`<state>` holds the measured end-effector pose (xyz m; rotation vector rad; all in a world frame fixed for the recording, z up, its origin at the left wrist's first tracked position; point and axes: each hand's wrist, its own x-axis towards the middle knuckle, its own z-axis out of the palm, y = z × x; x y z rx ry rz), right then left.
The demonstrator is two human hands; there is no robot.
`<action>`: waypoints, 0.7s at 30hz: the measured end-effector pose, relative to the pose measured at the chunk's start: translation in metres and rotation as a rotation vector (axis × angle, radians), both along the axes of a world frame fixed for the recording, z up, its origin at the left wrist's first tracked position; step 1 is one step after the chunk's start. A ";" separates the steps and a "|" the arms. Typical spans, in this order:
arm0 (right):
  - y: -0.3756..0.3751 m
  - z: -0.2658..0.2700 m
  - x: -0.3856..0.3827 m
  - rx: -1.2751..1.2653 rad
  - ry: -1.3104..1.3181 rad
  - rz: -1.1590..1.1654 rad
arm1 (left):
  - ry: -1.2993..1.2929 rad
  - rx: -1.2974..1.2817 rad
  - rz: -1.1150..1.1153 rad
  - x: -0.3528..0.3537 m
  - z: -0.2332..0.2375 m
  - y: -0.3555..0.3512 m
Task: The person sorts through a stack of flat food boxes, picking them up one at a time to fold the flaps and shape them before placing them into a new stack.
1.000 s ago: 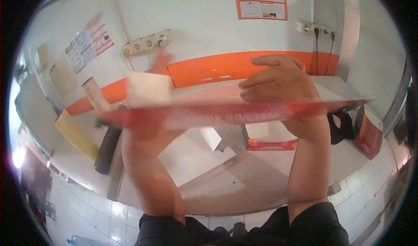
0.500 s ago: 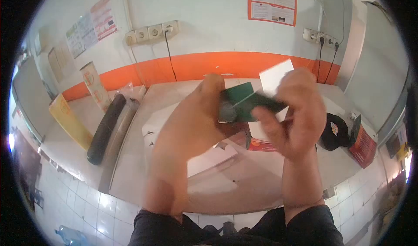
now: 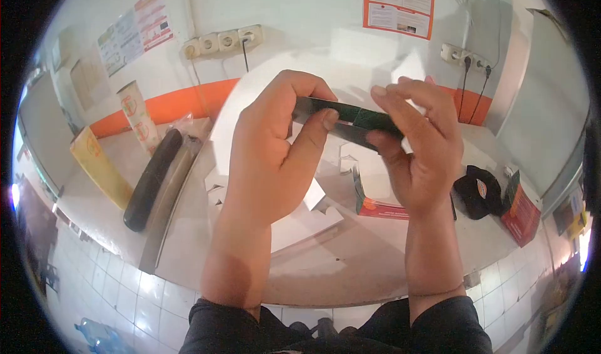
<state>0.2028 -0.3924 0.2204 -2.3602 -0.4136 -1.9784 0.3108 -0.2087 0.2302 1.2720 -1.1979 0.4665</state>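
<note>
A narrow, dark green folded cardboard piece (image 3: 347, 116) is held level over the table, between my two hands. My left hand (image 3: 275, 147) is closed on its left end, thumb on the near side and fingers behind. At the right end, my right hand (image 3: 426, 141) has its thumb against the lower edge, with the fingers curved above and partly behind. Below the hands, white cardboard pieces (image 3: 313, 225) with cut edges lie on the table (image 3: 350, 272). A red and white box (image 3: 382, 210) sits under my right hand, partly hidden by it.
To the right lie a black cap (image 3: 479, 191) and a red box (image 3: 523, 213). On the left are a dark roll (image 3: 153, 182), a yellow long box (image 3: 100, 169) and a patterned upright box (image 3: 138, 116). Sockets (image 3: 225, 41) with plugged cables line the wall behind.
The green cardboard has turned from its broad face to a narrow folded edge. Both hands have shifted their grip, and the right fingers have lifted and spread.
</note>
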 end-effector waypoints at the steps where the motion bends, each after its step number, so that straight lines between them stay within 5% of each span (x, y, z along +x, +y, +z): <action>1: -0.002 0.002 -0.001 0.016 0.072 -0.003 | -0.102 -0.001 0.070 0.001 0.001 0.001; 3: -0.022 0.000 0.031 0.107 -0.274 -0.070 | -0.332 0.031 0.174 0.005 0.005 0.008; 4: -0.032 0.002 0.015 0.376 -0.043 0.309 | -0.459 0.055 0.206 0.006 0.008 0.012; 5: -0.038 0.006 -0.001 0.795 0.061 0.970 | -0.610 0.113 0.203 0.004 0.014 0.019; 6: -0.045 0.010 -0.017 1.189 -0.002 1.340 | -0.699 0.192 0.193 0.002 0.016 0.022; 8: -0.055 0.009 -0.003 1.116 0.009 1.093 | -0.796 0.360 0.186 -0.002 0.016 0.026; 9: -0.049 0.015 -0.013 1.272 0.004 0.834 | -0.802 0.452 0.197 -0.006 0.016 0.027; 11: -0.049 0.016 -0.005 1.183 -0.133 0.819 | -0.675 0.450 0.173 -0.008 0.013 0.022; 13: -0.048 0.012 -0.001 1.040 -0.215 0.819 | -0.314 0.264 -0.021 0.004 -0.002 0.003; 15: -0.046 -0.008 0.000 0.761 -0.126 0.331 | 0.232 -0.001 -0.461 0.027 -0.016 -0.018; 17: -0.036 -0.014 0.002 0.512 -0.052 0.369 | 0.641 -0.120 -0.698 0.039 -0.018 -0.022; 21: -0.003 0.001 0.004 0.064 0.076 0.405 | 0.791 -0.239 -0.616 0.037 -0.017 -0.022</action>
